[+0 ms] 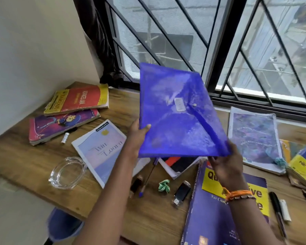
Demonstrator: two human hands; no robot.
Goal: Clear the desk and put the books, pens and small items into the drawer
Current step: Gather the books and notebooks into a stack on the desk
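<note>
Both hands up: left hand [137, 133] and right hand [225, 161] pinching blue folder [177, 110] by its bottom corners, well above desk [21, 156] middle. Floppy, so could sag, slip, and knock pen [148, 175] off front edge. No drawer visible.

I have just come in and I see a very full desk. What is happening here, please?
A person is tidying a wooden desk by the window. Both hands, left hand and right hand, hold a blue plastic folder lifted above the desk. Books, pens, a glass ashtray and small items lie scattered on the desk. No drawer is in view.
</note>
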